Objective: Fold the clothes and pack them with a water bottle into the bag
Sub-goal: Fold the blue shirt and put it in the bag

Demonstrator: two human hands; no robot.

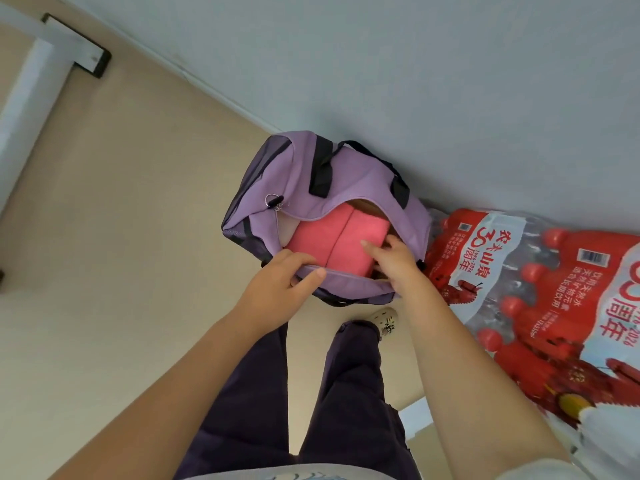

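The left hand (284, 275) has its grip curled over the near rim of the open purple duffel bag (298, 181), pinching it. The right hand (393, 259) presses relaxed fingers on the folded pink garment (332, 237) inside. The bag sits on the beige floor (121, 202), just beside a shrink-wrapped pack of water bottles (540, 289).

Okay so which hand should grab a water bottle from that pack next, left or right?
Right, probably. The right hand rests on the pink clothes at the bag end nearest the bottle pack; the left hand grips the bag's near rim, holding it open.
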